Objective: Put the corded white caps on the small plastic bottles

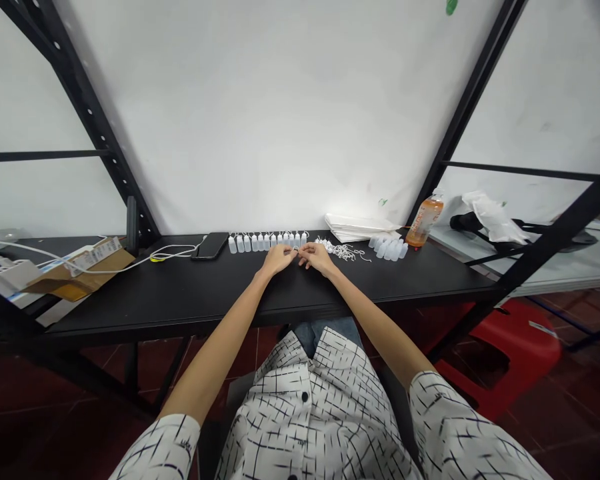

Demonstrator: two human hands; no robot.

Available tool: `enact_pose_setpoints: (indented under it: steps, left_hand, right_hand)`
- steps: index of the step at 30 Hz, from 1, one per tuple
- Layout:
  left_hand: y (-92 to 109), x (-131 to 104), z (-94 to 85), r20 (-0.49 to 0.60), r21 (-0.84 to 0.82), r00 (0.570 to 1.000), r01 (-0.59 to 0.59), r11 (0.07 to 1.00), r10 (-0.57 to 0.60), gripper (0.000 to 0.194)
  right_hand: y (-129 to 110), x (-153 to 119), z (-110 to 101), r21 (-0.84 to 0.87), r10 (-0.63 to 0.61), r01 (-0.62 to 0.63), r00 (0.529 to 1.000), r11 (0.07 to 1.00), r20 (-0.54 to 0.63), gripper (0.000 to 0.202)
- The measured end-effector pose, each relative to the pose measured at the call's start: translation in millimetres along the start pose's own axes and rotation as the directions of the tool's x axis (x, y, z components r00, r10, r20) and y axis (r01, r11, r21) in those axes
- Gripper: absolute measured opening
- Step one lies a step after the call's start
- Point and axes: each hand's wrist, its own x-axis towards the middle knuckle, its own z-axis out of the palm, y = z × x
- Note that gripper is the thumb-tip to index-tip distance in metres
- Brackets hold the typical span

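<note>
My left hand (279,259) and my right hand (319,259) meet fingertip to fingertip over the black table, both with fingers pinched. A small whitish thing shows between them, too small and covered to name. Just behind my hands stands a row of small translucent squeeze bottles (254,243), upright, with white loops at their tops. Right of my right hand lie a heap of white strings (349,253) and some small white pieces, partly hidden by the hand. Farther right, several plain translucent bottles (391,248) lie close together.
A phone (211,246) with a white cable lies left of the row. An open cardboard box (83,270) is at far left. White sheets (363,227) and an orange drink bottle (425,219) stand at back right. Black rack posts flank the table (180,293); a red stool (520,353) is right.
</note>
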Motion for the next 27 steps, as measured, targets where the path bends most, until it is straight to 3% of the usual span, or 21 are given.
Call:
enact_pose_setpoints:
  steps: [11,27]
  left_hand:
    - [0.3,-0.2,1.1,0.073,-0.021,0.996,-0.043,0.999,0.044,0.017]
    - [-3.2,1.5,-3.1,0.047,-0.023,0.998,-0.034,0.999,0.035,0.021]
  right_hand:
    - [-6.0,-1.6,-2.3,0.021,-0.026,0.027,0.998,0.999,-0.058,0.018]
    - [-7.1,-0.5,-2.9,0.046,-0.005,0.008,0.998,0.999,-0.059,0.008]
